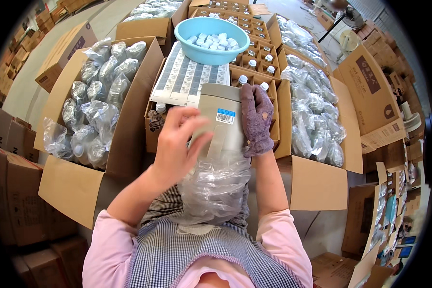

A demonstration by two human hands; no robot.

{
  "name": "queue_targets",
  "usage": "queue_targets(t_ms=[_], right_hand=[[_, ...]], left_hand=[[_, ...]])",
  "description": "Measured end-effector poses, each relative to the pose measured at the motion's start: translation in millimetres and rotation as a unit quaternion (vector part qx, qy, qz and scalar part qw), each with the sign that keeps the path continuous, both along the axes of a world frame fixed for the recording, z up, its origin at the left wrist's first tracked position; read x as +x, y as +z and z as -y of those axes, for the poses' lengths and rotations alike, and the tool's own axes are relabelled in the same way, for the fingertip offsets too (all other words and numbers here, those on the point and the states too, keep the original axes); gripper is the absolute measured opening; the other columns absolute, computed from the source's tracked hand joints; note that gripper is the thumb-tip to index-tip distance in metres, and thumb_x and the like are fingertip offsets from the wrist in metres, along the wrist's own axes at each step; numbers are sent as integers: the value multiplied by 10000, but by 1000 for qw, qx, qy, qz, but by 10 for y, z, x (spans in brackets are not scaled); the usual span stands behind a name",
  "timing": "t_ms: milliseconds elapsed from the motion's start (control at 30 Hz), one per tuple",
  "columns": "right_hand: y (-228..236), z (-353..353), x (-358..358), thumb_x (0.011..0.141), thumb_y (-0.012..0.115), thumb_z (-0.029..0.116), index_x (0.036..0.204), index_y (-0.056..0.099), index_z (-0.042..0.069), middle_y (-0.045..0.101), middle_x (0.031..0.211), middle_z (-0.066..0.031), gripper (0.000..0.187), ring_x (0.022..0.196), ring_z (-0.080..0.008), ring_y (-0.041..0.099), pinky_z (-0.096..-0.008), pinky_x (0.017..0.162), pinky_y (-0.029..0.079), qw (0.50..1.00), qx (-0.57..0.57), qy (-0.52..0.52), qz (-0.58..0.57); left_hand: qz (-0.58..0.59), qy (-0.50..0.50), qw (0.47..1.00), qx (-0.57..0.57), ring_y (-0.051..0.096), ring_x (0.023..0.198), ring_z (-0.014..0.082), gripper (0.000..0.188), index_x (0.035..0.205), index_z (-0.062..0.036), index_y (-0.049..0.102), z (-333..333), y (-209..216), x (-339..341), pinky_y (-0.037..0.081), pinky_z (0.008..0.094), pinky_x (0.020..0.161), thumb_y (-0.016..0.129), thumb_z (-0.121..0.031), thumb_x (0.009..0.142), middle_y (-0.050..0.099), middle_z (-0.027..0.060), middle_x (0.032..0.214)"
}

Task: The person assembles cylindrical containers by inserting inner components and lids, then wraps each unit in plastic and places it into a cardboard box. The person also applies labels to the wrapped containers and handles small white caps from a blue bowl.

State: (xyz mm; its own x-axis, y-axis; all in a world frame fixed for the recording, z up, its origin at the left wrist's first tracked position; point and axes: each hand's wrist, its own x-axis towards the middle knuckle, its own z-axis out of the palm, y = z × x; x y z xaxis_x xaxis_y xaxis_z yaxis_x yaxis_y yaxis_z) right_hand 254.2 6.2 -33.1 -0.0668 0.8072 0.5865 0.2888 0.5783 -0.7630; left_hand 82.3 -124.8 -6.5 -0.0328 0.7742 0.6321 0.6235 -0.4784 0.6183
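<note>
A grey-beige cylindrical container (218, 127) stands tilted in front of me, with a small blue-and-white label (225, 116) on its side. Crumpled clear plastic bag (215, 185) bunches around its lower part, over my lap. My right hand (258, 117), in a worn purple-grey glove, grips the container's right side near the top. On the other side my bare left hand (180, 141) is raised with fingers apart, close to the container; its fingertips are blurred, and whether they touch it I cannot tell. Just beyond lies a sheet of printed labels (187, 79).
A light-blue basin (211, 57) of small white pieces rests partly on the sheet. Divided cartons (261, 53) hold white-capped bottles. Open boxes of plastic-wrapped items flank me, left (129, 115) and right (285, 129). Stacked cartons (29, 192) stand at far left.
</note>
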Motion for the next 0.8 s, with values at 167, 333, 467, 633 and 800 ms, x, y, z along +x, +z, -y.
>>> queue_targets(t_ms=[167, 333, 467, 633, 800], right_hand=[[165, 60, 9, 919, 554, 73, 901, 617, 23, 548, 736, -123, 82, 703, -295, 539, -387, 657, 443, 995, 60, 38, 71], [159, 40, 73, 874, 573, 54, 940, 621, 42, 536, 742, -103, 82, 711, -295, 541, -393, 651, 441, 988, 110, 36, 106], [144, 33, 54, 857, 581, 38, 934, 622, 39, 538, 738, -100, 87, 712, -294, 548, -399, 659, 439, 983, 142, 22, 118], [121, 20, 54, 824, 596, 16, 940, 622, 41, 542, 745, -93, 121, 729, -289, 557, -407, 669, 439, 973, 188, 17, 134], [179, 95, 28, 811, 598, 10, 978, 620, 55, 556, 770, -86, 174, 750, -286, 567, -396, 676, 438, 975, 174, 0, 138]], left_hand=[[-5, -32, 999, 11, 580, 924, 316, 279, 1025, -21, 638, -312, -27, 109, 507, 380, 768, 738, 12, 767, 566, 137, 1048], [-73, -2, 997, 30, 620, 873, 276, 262, 1022, 2, 629, -340, 20, 173, 513, 368, 745, 729, 32, 782, 584, 114, 1000], [-61, -26, 998, 2, 633, 808, 245, 233, 1004, 6, 625, -358, -73, 120, 522, 335, 667, 718, 47, 795, 586, 110, 990], [32, 2, 999, -8, 604, 853, 330, 212, 981, 10, 618, -360, -109, 149, 508, 396, 726, 698, 51, 789, 577, 142, 969], [3, 44, 998, 42, 612, 866, 332, 218, 1002, 13, 618, -329, -193, 238, 512, 391, 733, 687, 50, 799, 586, 150, 969]])
